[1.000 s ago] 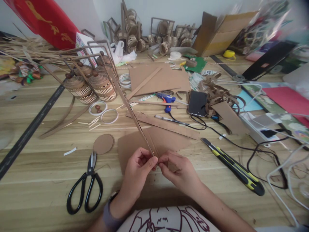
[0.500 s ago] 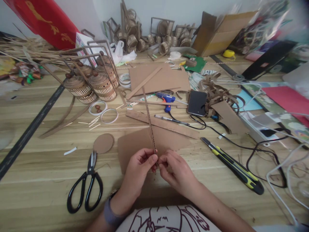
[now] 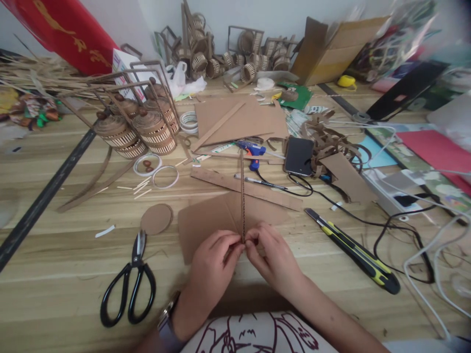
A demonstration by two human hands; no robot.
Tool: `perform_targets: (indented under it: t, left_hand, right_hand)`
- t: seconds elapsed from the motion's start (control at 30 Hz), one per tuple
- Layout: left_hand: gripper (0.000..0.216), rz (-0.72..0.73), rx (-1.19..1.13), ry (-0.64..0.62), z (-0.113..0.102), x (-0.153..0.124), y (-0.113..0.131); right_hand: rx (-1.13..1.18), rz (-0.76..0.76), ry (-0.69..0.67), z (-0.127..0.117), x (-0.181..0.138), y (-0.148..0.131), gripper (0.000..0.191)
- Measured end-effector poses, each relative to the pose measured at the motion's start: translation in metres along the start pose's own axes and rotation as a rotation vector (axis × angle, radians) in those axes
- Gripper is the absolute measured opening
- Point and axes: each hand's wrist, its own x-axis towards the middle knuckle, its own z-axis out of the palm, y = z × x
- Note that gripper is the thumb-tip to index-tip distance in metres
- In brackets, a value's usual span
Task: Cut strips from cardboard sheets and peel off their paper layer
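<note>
A thin cardboard strip points away from me, its corrugated edge facing up. Its near end is pinched between the fingertips of my left hand and my right hand, which almost meet. Under the strip lies a flat piece of brown cardboard. To the left are black-handled scissors, their tips touching a round cardboard disc. A yellow and black utility knife rests to the right of my right hand.
Lidded woven baskets in a frame stand at back left. Beyond the hands lie a blue glue gun, a phone and a pen. Tape rings sit left, while cables and curled brown strips spread right.
The strip's far end has swung right, so it now points nearly straight ahead. My left hand has turned, with its fingertips brought close to those of my right hand.
</note>
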Motion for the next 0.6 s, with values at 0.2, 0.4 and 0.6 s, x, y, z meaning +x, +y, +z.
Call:
perform_targets:
  t: [0.2, 0.4, 0.6]
  left_hand:
    - [0.014, 0.1, 0.128, -0.007, 0.0018, -0.003, -0.0027]
    - [0.017, 0.108, 0.16, -0.024, 0.0012, -0.0022, 0.0011]
    - [0.018, 0.088, 0.132, -0.024, 0.0004, -0.0012, 0.0041]
  right_hand:
    - [-0.048, -0.049, 0.008, 0.0013, -0.0004, 0.0024, 0.015]
    - [-0.062, -0.068, -0.003, 0.0027, -0.0007, 0.0025, 0.014]
    - [-0.022, -0.06, -0.021, 0.0018, -0.0004, 0.0022, 0.015]
